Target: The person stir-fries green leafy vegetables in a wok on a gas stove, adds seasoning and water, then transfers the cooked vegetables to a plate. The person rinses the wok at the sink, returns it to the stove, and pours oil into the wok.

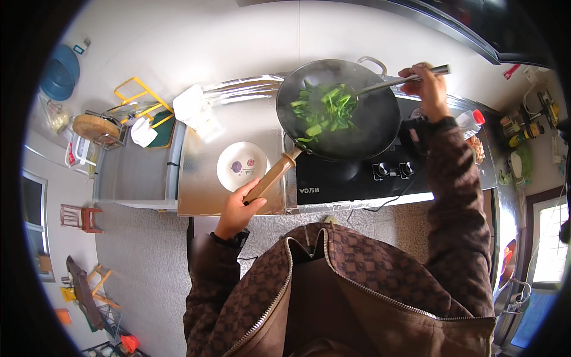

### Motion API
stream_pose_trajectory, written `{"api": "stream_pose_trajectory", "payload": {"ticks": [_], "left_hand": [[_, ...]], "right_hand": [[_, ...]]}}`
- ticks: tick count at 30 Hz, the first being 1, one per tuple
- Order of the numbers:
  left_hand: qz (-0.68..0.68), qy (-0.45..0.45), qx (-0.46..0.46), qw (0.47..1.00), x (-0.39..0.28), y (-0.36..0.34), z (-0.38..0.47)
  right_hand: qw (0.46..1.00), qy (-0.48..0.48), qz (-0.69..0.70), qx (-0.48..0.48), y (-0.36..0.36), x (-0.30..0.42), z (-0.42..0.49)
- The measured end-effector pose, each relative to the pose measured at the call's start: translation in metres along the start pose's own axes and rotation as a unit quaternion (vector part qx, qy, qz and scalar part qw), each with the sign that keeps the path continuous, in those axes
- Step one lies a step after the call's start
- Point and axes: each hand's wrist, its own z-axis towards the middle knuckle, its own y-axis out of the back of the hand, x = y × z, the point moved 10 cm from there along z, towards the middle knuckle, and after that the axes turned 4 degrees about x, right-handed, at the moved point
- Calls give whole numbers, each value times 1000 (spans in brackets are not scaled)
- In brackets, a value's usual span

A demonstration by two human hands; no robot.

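A dark wok (pixel 374 129) is tilted above the black gas stove (pixel 352 178), its wooden handle (pixel 273 176) pointing down-left. My left hand (pixel 241 209) grips the end of that handle. Chopped leafy greens (pixel 325 109) lie in the wok with steam over them. My right hand (pixel 426 89) holds the metal handle of a ladle (pixel 388 84), whose head is among the greens and partly hidden. A round white plate (pixel 229 167) with printed pictures rests on the foil-covered counter, left of the wok and just beyond my left hand.
White containers (pixel 192 107) stand against the wall at the counter's back left. A wooden cutting board (pixel 96 128) and a yellow rack (pixel 138 96) are farther left. A red-capped bottle (pixel 470 121) stands beyond my right forearm. The range hood (pixel 482 31) overhangs the upper right.
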Motion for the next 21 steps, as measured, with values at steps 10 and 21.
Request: {"api": "stream_pose_trajectory", "payload": {"ticks": [10, 21], "left_hand": [[25, -12, 0, 1000, 1, 1, 3], [8, 10, 3, 1000, 2, 0, 0]], "right_hand": [[987, -32, -131, -85, 40, -1, 61], [978, -17, 32, 207, -84, 14, 24]]}}
